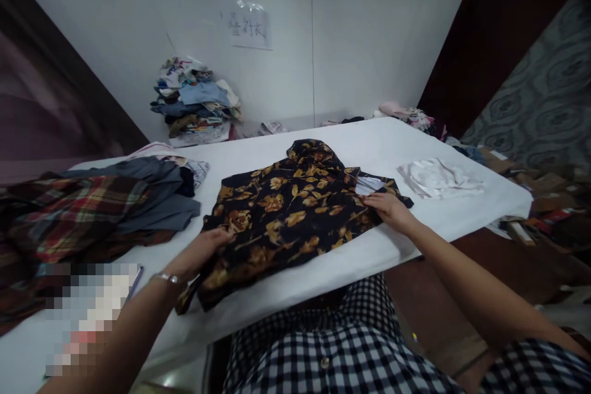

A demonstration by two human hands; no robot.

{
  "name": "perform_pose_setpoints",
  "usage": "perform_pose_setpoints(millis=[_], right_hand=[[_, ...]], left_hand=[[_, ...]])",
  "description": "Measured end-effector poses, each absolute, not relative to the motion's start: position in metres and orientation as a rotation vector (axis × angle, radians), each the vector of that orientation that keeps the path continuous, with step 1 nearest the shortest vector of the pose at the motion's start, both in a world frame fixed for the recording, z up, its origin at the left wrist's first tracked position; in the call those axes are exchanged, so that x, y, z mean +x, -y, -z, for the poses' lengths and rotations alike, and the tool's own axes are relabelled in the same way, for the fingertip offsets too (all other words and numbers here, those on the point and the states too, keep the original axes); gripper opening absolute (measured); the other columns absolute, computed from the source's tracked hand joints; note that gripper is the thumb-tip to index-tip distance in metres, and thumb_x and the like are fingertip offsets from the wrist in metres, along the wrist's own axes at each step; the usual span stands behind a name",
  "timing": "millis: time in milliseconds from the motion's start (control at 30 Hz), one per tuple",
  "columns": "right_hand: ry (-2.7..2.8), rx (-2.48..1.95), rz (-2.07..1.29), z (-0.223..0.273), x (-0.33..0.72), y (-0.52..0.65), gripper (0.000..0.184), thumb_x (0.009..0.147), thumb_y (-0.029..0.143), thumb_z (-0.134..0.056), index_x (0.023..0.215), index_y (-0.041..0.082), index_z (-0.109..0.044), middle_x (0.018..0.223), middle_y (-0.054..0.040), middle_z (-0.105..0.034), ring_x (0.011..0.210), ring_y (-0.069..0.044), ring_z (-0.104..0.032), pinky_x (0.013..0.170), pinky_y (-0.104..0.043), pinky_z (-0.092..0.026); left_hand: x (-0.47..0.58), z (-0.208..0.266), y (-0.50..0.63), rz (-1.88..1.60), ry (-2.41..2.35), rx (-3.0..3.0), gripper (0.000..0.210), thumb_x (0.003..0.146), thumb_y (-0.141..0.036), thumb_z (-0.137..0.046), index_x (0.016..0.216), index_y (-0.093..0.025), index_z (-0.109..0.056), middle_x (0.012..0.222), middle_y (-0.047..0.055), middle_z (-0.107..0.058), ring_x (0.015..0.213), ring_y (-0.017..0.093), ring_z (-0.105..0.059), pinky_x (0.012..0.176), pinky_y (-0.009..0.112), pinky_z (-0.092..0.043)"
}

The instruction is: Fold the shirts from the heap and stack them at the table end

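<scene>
A dark shirt with golden-brown flowers [295, 209] lies spread across the white table, its collar end toward the wall. My left hand [210, 249], wearing a bracelet, is closed on the shirt's near left side; some of its fingers are hidden by the fabric. At the right side of the shirt, my right hand [388, 208] pinches the fabric with its fingertips. Just beyond those fingertips, a pale grey-white patch [369, 184] shows on the shirt; I cannot tell whether it is lining or a label.
Plaid and grey garments [111, 203] are heaped at the left. A folded white garment [438, 178] lies to the right. A tall clothes stack [196, 101] stands by the wall, under a paper sign [249, 26]. Boxes [549, 191] sit beyond the table's right edge.
</scene>
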State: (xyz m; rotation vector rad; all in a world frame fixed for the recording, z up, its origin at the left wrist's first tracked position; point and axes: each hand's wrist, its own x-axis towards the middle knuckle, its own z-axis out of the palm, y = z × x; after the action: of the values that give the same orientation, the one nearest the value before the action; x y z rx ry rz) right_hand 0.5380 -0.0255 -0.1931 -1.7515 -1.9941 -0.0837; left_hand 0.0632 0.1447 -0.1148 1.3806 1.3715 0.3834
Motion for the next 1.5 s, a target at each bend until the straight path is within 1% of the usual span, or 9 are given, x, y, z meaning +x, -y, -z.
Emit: perform_pose_setpoints(millis=[133,400,567,667,767,867,1000,1300,1500], right_hand=[[2.095,-1.825,0.157,0.214,0.547,0.033,0.048,0.078,0.011,-0.047,0.120,0.027,-0.062,0.123,-0.0031,-0.062,0.119,-0.025,-0.052,0.099,-0.048,-0.040],[1.938,-1.968,0.311,0.195,0.561,0.030,0.041,0.080,0.012,-0.045,0.111,0.027,-0.067,0.113,-0.0042,-0.067,0.111,-0.023,-0.059,0.100,-0.046,-0.039],[1.924,-2.104,0.274,0.202,0.567,0.045,0.060,0.067,0.003,-0.046,0.122,0.021,-0.060,0.126,-0.0086,-0.059,0.119,-0.028,-0.052,0.096,-0.049,-0.042],[1.851,-2.081,0.223,0.208,0.578,0.057,0.055,0.070,0.005,-0.043,0.119,0.019,-0.063,0.119,-0.0095,-0.064,0.109,-0.025,-0.060,0.090,-0.042,-0.049],[1.816,-2.038,0.215,0.213,0.588,0.065,0.047,0.073,0.008,-0.044,0.112,0.021,-0.067,0.114,-0.0068,-0.067,0.107,-0.024,-0.061,0.091,-0.040,-0.050],[1.794,-2.009,0.170,0.219,0.593,0.069,0.049,0.071,0.007,-0.046,0.111,0.025,-0.068,0.119,-0.0037,-0.064,0.115,-0.024,-0.057,0.099,-0.042,-0.046],[1.617,-1.999,0.027,0.224,0.597,0.071,0.060,0.065,0.004,-0.046,0.117,0.026,-0.064,0.132,-0.0021,-0.055,0.125,-0.024,-0.048,0.106,-0.045,-0.039],[1.272,-2.042,-0.104,0.215,0.590,0.063,0.037,0.090,0.039,-0.046,0.122,0.026,-0.060,0.125,-0.0053,-0.060,0.114,-0.025,-0.057,0.098,-0.044,-0.047],[1.216,-2.331,0.115,0.213,0.600,0.041,0.041,0.076,0.035,-0.064,0.114,0.018,-0.063,0.109,-0.0137,-0.067,0.101,-0.031,-0.063,0.083,-0.042,-0.052]], left_hand=[[0.052,0.151,-0.140,-0.343,-1.426,1.553,0.037,0.054,-0.051,-0.073,0.068,-0.018,-0.065,0.065,0.000,-0.064,0.066,0.017,-0.059,0.063,0.025,-0.047],[0.067,0.122,-0.166,-0.433,-1.493,1.948,0.031,0.061,-0.051,-0.062,0.069,-0.021,-0.065,0.064,0.001,-0.065,0.063,0.019,-0.058,0.057,0.026,-0.042],[0.063,0.145,-0.180,-0.217,-1.528,2.134,0.025,0.064,-0.048,-0.060,0.069,-0.025,-0.068,0.070,0.004,-0.069,0.068,0.024,-0.063,0.061,0.028,-0.044],[0.063,0.146,-0.169,-0.452,-1.517,2.131,0.030,0.060,-0.051,-0.067,0.077,-0.026,-0.070,0.085,0.007,-0.070,0.080,0.028,-0.063,0.070,0.032,-0.048],[0.069,0.149,-0.146,-0.747,-1.330,2.168,0.035,0.056,-0.049,-0.073,0.084,-0.028,-0.071,0.103,0.008,-0.069,0.102,0.031,-0.059,0.094,0.037,-0.043],[0.072,0.170,-0.125,-0.606,-1.088,2.396,0.040,0.063,-0.049,-0.069,0.096,-0.027,-0.071,0.116,0.008,-0.065,0.113,0.031,-0.055,0.105,0.042,-0.035],[0.061,0.207,-0.118,-0.444,-1.028,2.628,0.042,0.072,-0.049,-0.062,0.108,-0.026,-0.069,0.125,0.008,-0.061,0.118,0.030,-0.053,0.103,0.046,-0.038],[0.047,0.214,-0.120,-0.506,-1.021,2.675,0.048,0.073,-0.054,-0.060,0.112,-0.027,-0.067,0.128,0.010,-0.059,0.119,0.031,-0.053,0.101,0.046,-0.041],[0.046,0.204,-0.107,-0.343,-0.941,2.765,0.057,0.069,-0.048,-0.066,0.124,-0.034,-0.059,0.135,0.007,-0.054,0.123,0.032,-0.050,0.103,0.050,-0.039]])
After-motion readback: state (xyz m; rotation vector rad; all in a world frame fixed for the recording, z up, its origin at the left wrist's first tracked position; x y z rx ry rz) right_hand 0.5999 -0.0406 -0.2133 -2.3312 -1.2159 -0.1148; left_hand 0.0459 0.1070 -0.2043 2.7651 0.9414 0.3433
